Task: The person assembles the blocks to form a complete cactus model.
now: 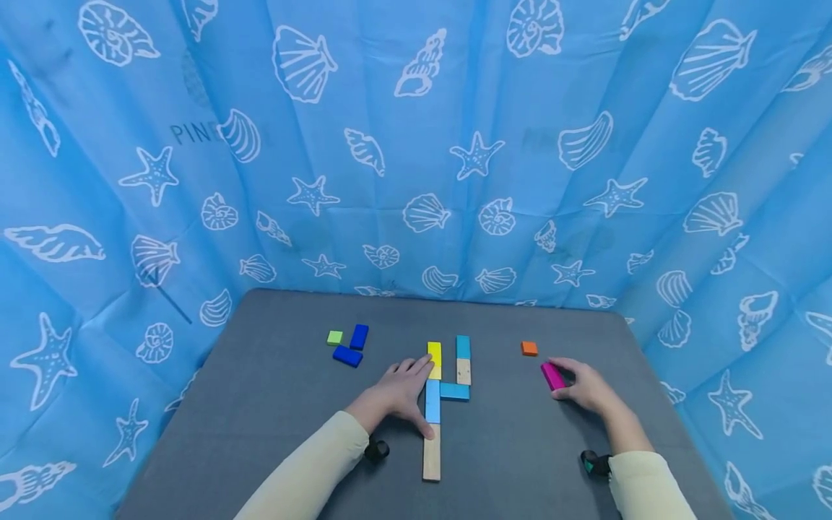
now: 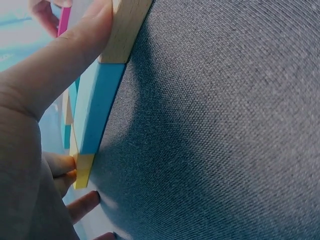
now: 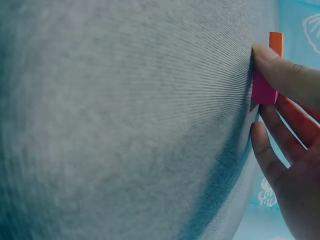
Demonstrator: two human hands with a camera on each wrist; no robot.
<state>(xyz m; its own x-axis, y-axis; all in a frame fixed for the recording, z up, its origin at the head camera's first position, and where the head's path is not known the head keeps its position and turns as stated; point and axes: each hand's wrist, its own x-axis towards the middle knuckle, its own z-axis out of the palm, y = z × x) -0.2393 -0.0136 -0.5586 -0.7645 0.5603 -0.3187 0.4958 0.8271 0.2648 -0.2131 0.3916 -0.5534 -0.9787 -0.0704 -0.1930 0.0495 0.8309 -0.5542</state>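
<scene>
A column of wooden toy blocks stands mid-table: a yellow block (image 1: pixel 434 352) at the far end, a light blue block (image 1: pixel 432 404) in the middle, a plain wood block (image 1: pixel 432 462) nearest. Along its left side my left hand (image 1: pixel 398 393) spreads, fingertips at the yellow block and thumb on the plain wood block's end. A teal block (image 1: pixel 454 391) branches right from the column, leading to a short plain wood block (image 1: pixel 464 372) and another teal block (image 1: pixel 463 347). To the right, my right hand (image 1: pixel 585 386) pinches a magenta block (image 3: pixel 265 91) between thumb and fingers, low over the table.
An orange block (image 1: pixel 529 349) lies just beyond the right hand. Farther left are two dark blue blocks (image 1: pixel 347 356) and a small green block (image 1: pixel 334 337). A blue shell-print curtain (image 1: pixel 422 159) hangs behind and beside the grey table (image 1: pixel 260 404).
</scene>
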